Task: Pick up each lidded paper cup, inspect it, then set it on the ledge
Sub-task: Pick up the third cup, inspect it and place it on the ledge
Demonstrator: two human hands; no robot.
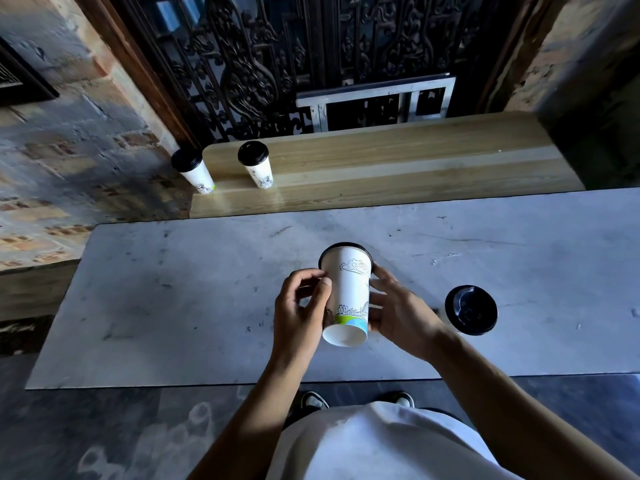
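Both my hands hold a white paper cup [348, 292] with line drawings and a black lid above the grey table [173, 289]. The cup is tipped, its base toward me and its lid away. My left hand [299, 311] grips its left side with curled fingers and thumb. My right hand [398, 308] cups its right side. Another lidded cup [470, 309] stands on the table to the right, seen from above. Two more lidded cups [193, 169] [255, 168] stand upright at the left end of the wooden ledge [398, 161] beyond the table.
A dark carved screen [277, 57] and a metal frame [377, 102] rise behind the ledge. A brick wall [69, 150] lies to the left. My shoes [313, 400] show at the table's near edge on the stone floor.
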